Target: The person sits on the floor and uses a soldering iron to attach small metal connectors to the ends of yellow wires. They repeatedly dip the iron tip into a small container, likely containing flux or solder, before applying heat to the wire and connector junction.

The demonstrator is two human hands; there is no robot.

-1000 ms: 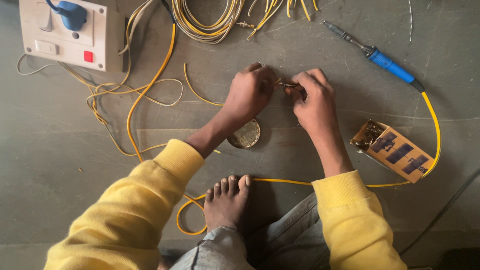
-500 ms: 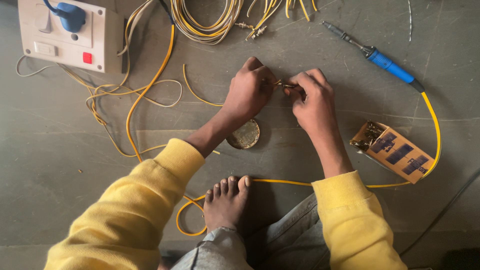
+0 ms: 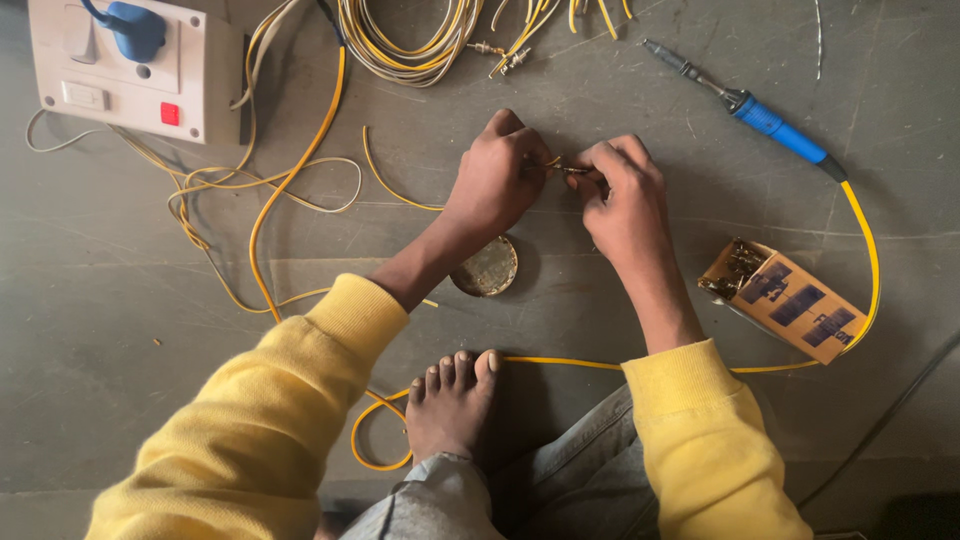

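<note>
Your left hand and right hand have barely shifted: both remain pinched shut on the small wire joint between them, at twelve o'clock from the round tin. You're still mid-twist.
</note>
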